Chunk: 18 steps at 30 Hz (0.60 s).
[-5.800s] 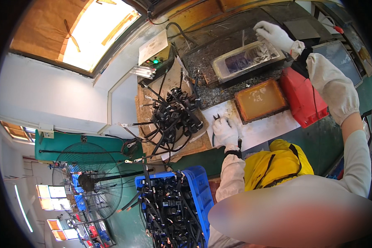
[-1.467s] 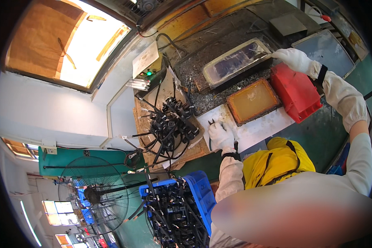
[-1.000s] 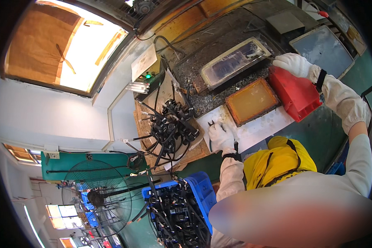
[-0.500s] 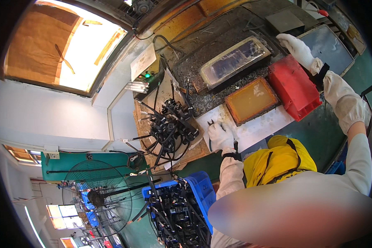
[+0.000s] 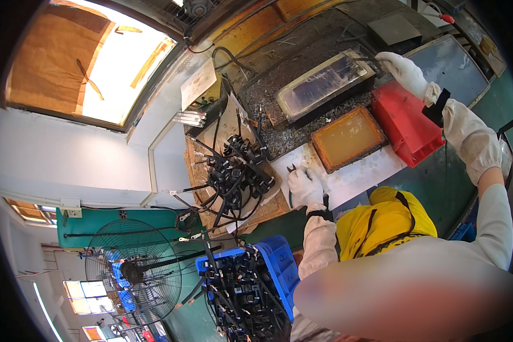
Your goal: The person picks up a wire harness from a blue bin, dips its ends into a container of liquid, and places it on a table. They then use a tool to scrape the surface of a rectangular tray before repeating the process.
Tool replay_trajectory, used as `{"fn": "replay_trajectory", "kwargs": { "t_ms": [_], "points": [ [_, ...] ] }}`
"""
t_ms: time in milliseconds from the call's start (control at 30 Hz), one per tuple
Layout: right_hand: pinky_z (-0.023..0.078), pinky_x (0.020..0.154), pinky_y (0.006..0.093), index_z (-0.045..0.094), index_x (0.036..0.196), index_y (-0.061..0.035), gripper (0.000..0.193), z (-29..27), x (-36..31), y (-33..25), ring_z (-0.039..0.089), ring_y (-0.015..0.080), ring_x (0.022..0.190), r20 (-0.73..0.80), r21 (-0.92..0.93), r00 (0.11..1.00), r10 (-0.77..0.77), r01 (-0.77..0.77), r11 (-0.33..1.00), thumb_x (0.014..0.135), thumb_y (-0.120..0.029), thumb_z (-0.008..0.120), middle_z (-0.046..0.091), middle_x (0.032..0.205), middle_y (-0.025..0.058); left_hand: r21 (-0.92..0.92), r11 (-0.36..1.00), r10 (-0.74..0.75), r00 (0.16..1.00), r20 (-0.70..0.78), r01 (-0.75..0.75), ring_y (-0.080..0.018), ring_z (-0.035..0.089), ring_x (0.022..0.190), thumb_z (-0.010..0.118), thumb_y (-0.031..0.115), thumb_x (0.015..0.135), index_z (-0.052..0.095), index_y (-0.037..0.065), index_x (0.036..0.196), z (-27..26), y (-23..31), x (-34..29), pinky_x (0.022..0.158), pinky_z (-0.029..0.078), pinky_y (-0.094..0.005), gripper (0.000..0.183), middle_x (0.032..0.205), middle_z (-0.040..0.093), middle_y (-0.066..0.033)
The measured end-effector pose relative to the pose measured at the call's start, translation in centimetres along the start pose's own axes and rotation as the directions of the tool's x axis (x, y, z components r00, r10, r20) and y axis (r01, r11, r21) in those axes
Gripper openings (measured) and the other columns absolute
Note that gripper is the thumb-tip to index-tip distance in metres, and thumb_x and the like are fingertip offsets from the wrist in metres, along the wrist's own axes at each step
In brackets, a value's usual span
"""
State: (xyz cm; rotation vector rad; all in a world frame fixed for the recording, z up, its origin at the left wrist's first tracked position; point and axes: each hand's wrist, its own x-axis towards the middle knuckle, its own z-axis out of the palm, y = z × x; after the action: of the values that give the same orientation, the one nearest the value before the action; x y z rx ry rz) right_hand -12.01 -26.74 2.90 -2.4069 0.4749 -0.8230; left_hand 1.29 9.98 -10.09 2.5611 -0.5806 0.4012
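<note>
My left hand [image 5: 306, 187], in a white glove, rests on a white sheet [image 5: 347, 185]. It is closed around what look like small pliers [image 5: 292, 168], whose dark jaws stick out past the fingers. Farther off at the right, my gloved right hand [image 5: 403, 70] is raised beyond the red plastic bin [image 5: 407, 122]. Its fingers are closed on a thin dark strip [image 5: 367, 59], which reaches left over the end of a rectangular metal pot [image 5: 325, 85] with a dull silvery surface. Between my hands lies a rusty-rimmed tray [image 5: 347, 138] of yellowish liquid.
Black cable assemblies [image 5: 233, 171] are heaped on a wooden board left of my left hand. More fill a blue crate [image 5: 276, 262] below. A control box [image 5: 202, 91] stands behind the heap, a grey metal plate [image 5: 450, 65] at far right. A fan [image 5: 134, 273] stands lower left.
My right hand has shifted slightly left and down, and the dark strip now shows over the pot's end. The control box's green light no longer shows. My left hand stays nearly still.
</note>
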Motion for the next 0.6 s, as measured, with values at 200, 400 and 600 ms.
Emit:
{"fn": "replay_trajectory", "kwargs": {
  "t_ms": [200,400,600],
  "points": [
    [0.049,0.072,0.0324,0.052,0.113,-0.0082,0.022,-0.8,0.5,1.1,0.062,0.028,0.083,-0.034,-0.014,0.999,0.038,-0.038,0.999,0.092,-0.012,0.044,0.063,0.09,0.0133,-0.005,1.0,0.008,1.0,-0.009,-0.008,-0.0342,0.053,0.085,0.059,0.018,0.076,0.059,0.007,0.084,0.2,-0.1,0.0,0.075,0.044,-0.043,0.014,0.089,0.055,-0.0157],
    [0.051,0.066,0.0273,0.051,0.113,-0.0058,0.025,-1.3,3.7,3.0,0.063,0.0175,0.07,-0.17,0.22,0.93,0.325,-0.286,0.933,0.095,-0.021,0.04,0.063,0.085,0.0107,-0.005,0.999,0.036,0.999,-0.019,-0.037,-0.0348,0.053,0.085,0.058,0.017,0.078,0.059,0.006,0.085,0.1,-0.5,0.3,0.075,0.043,-0.0436,0.014,0.089,0.055,-0.0168],
    [0.046,0.051,0.0263,0.051,0.11,-0.0079,0.03,-2.8,6.1,5.4,0.056,0.0133,0.056,-0.023,0.273,0.844,0.536,-0.51,0.816,0.093,-0.029,0.038,0.058,0.073,0.0046,-0.005,1.0,0.026,0.999,-0.023,-0.026,-0.0348,0.053,0.085,0.057,0.017,0.078,0.059,0.006,0.085,0.2,-0.2,-0.2,0.075,0.044,-0.0432,0.014,0.09,0.055,-0.0166]
  ]
}}
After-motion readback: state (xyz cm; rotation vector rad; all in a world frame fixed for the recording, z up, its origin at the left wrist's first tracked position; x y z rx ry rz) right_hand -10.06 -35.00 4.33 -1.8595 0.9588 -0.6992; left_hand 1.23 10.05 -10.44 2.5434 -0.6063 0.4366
